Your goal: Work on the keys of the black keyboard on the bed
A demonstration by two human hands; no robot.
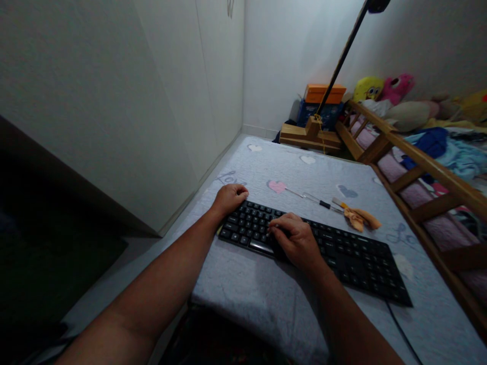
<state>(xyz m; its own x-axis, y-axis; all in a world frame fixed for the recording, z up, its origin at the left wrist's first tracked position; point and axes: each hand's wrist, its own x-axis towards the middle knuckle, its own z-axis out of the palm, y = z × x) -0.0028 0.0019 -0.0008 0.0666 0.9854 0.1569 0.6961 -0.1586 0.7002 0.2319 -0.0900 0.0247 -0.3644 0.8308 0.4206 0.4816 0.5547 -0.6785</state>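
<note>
Hiding part of the keyboard (340, 253), the right hand (297, 240) curls (grip unclear).

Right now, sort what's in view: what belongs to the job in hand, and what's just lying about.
Belongs:
black computer keyboard, right hand over its keys, left hand at its left end
probably the slim metal tool with black grip and orange cloth, close by, untouched

Apparently just lying about:
SpongeBob plush
pink plush toy
orange box

Bare forearms (163, 284), bare hands (299, 246), dark lap clothing (228, 337), perhaps patterned
</note>
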